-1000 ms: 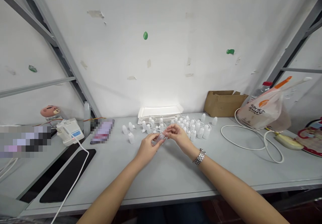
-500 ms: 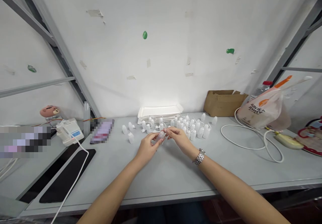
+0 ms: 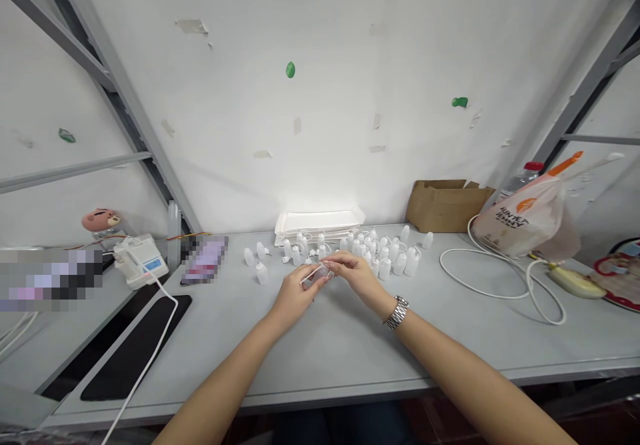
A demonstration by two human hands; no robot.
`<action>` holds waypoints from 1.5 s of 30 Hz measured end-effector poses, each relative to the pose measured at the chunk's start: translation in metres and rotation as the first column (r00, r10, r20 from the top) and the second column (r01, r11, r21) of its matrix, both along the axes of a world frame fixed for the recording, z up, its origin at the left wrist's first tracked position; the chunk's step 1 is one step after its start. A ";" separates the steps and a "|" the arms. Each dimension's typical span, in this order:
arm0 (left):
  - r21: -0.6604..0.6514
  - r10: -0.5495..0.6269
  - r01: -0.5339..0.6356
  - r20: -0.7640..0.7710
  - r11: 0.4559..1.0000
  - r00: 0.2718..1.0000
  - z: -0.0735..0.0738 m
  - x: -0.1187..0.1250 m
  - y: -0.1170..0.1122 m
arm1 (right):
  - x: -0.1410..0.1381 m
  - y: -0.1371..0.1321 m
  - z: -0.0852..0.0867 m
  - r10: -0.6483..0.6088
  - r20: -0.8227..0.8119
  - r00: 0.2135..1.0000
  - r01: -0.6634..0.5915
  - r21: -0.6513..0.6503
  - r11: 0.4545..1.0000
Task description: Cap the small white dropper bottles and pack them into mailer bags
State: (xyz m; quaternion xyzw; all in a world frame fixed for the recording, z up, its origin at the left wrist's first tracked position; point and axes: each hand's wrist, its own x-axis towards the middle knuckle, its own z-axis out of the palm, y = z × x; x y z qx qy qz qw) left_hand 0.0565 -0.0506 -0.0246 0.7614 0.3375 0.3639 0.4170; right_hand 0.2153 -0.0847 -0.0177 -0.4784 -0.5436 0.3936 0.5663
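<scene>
The small bottle (image 3: 318, 276) in the grip is smooth clear plastic; behind it, the dropper bottles (image 3: 385, 261) look matt white plastic; the watch band (image 3: 397, 312) is shiny metal

And here they come: a left hand (image 3: 295, 296) and a right hand (image 3: 356, 275), both bare, no rings showing, with bare forearms (image 3: 475, 375) behind them! On the right wrist, a silver link-bracelet wristwatch (image 3: 397, 313), its steel links gleaming! And down low, dark trousers (image 3: 340, 426) just edge into view!

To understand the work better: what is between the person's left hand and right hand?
Head view: a small translucent plastic bottle sits between the left hand and right hand, touching both.
</scene>
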 end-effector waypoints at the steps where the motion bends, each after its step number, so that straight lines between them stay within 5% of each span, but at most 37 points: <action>1: -0.019 -0.016 0.016 0.007 1.000 1.000 0.000 0.000 0.000 | 0.000 0.000 0.000 0.003 0.005 1.000 -0.003 0.000 1.000; 10: -0.171 -0.084 0.102 0.107 0.980 0.991 -0.001 0.002 0.001 | -0.003 -0.003 0.001 -0.022 0.059 0.998 0.020 0.038 0.999; 16: 0.173 0.166 -0.156 -0.046 0.972 0.985 -0.009 0.003 -0.001 | -0.015 -0.004 -0.007 -0.202 0.140 0.969 0.195 0.063 0.979; 24: 0.179 0.178 -0.171 -0.025 0.969 0.984 -0.014 0.003 0.004 | -0.012 -0.003 -0.008 -0.192 0.170 0.966 0.181 0.082 0.980; 36: -0.144 0.311 -0.280 0.285 0.949 0.907 0.006 -0.003 0.008 | 0.008 0.007 -0.009 -0.308 0.139 0.941 0.302 0.059 0.951; 40: -0.193 0.359 -0.307 0.369 0.932 0.857 0.012 -0.007 0.011 | 0.005 0.006 -0.014 -0.299 0.412 0.861 0.298 0.068 0.952; 45: -0.179 0.411 -0.371 0.456 0.911 0.790 0.017 -0.010 0.010 | -0.006 0.005 -0.027 -0.199 0.732 0.651 0.141 0.141 0.980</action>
